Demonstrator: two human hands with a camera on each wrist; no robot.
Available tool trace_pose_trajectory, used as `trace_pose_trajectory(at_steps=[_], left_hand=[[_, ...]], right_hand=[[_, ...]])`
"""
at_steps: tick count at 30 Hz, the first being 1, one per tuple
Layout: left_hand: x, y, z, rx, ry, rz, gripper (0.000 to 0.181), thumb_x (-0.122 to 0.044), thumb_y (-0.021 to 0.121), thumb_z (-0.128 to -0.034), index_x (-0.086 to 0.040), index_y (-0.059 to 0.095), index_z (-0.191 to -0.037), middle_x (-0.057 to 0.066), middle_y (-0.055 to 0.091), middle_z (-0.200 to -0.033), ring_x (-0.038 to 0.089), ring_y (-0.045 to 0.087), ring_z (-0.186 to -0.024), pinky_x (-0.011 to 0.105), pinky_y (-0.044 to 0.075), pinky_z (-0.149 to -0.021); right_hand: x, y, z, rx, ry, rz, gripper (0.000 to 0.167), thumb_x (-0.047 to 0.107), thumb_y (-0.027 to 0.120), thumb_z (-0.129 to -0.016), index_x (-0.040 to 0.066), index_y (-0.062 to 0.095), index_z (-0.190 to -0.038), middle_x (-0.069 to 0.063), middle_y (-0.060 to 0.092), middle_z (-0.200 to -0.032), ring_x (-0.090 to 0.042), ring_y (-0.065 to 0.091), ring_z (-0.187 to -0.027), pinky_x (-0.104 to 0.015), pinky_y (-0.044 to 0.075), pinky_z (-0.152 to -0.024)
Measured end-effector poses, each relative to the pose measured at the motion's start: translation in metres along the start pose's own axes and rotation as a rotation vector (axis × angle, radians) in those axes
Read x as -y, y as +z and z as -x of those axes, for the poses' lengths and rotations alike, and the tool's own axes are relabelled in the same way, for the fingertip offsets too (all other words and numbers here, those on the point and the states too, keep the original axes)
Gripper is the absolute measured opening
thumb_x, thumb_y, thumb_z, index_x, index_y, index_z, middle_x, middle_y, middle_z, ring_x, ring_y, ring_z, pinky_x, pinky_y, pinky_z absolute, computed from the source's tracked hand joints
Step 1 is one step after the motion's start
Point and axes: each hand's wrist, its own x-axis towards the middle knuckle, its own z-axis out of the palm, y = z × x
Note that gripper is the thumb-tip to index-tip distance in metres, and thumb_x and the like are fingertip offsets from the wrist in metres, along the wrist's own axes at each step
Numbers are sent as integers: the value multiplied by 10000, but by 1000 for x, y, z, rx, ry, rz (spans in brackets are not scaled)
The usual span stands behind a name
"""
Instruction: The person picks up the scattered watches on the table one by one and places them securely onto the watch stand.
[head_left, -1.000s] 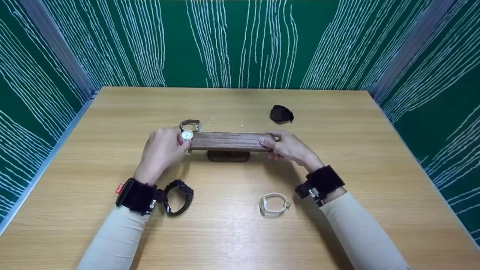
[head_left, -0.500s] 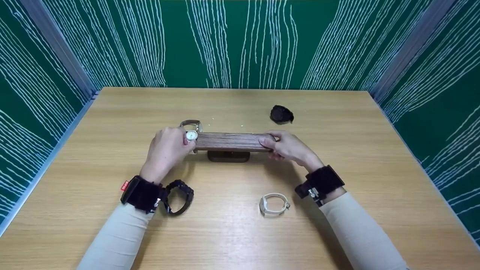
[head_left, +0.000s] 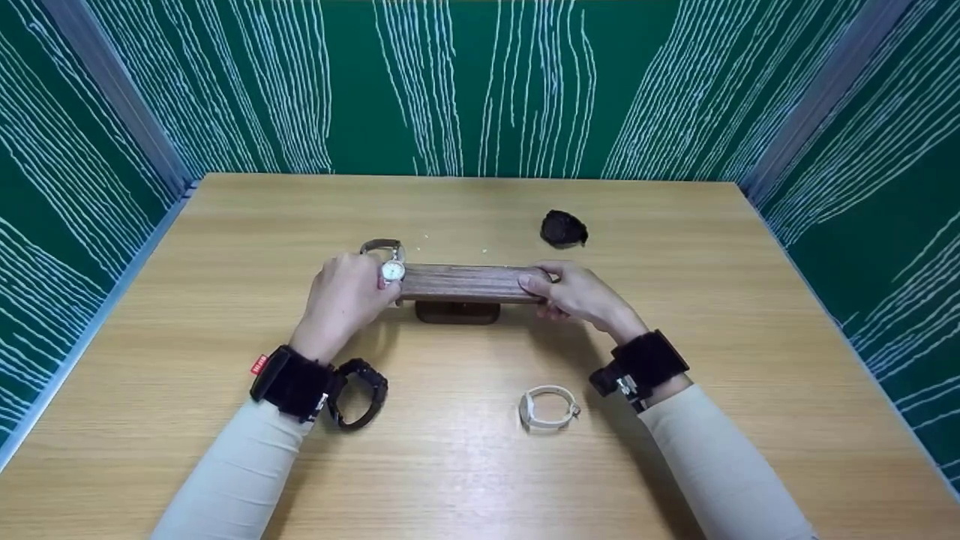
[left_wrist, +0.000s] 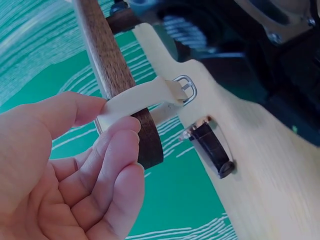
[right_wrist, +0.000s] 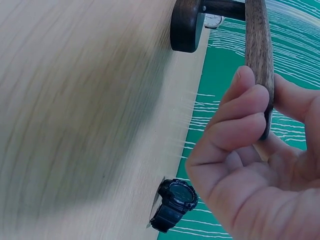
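A dark wooden watch stand (head_left: 465, 283) with a raised flat bar and a small base (head_left: 457, 313) stands mid-table. My left hand (head_left: 346, 300) pinches a white-strapped wristwatch (head_left: 392, 271) between thumb and fingers. Its buckled strap (left_wrist: 137, 100) loops around the bar near the left end, and the bar's tip sticks out past it in the left wrist view. At the bar's other end my right hand (head_left: 581, 294) grips the wood, thumb on one face and curled fingers (right_wrist: 240, 107) on the other.
A brown-strapped watch (head_left: 381, 246) lies behind the bar's left end. One black watch (head_left: 564, 229) sits at the back right, another black watch (head_left: 358, 394) by my left wrist. A white watch (head_left: 549, 407) lies at front right. Patterned green walls (head_left: 465, 90) enclose the table.
My left hand has moved to the right with the white-strapped wristwatch, sliding it further along the bar from its left end. The right hand and the stand have kept their places.
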Motion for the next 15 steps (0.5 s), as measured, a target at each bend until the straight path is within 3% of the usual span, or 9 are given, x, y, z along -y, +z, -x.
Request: trace_pose_trajectory(at_steps=[4, 15], left_hand=[[-2, 0, -1, 2, 2, 3, 283, -176, 748, -940, 15, 742, -1150, 147, 729, -925, 293, 644, -782, 421, 563, -699], [-10, 3, -3, -1, -14, 10, 168, -180, 762, -922, -31, 685, -903, 119, 686, -876, 281, 635, -751, 427, 564, -675]], right_hand=[[0, 0, -2, 3, 1, 6, 419, 330, 609, -1099, 25, 631, -1385, -236, 688, -1045, -113, 652, -672, -242, 539, -599], [-1, -2, -2, 9, 13, 27, 421, 375, 613, -1092, 49, 647, -1357, -99, 687, -879, -107, 608, -637, -241, 533, -596]])
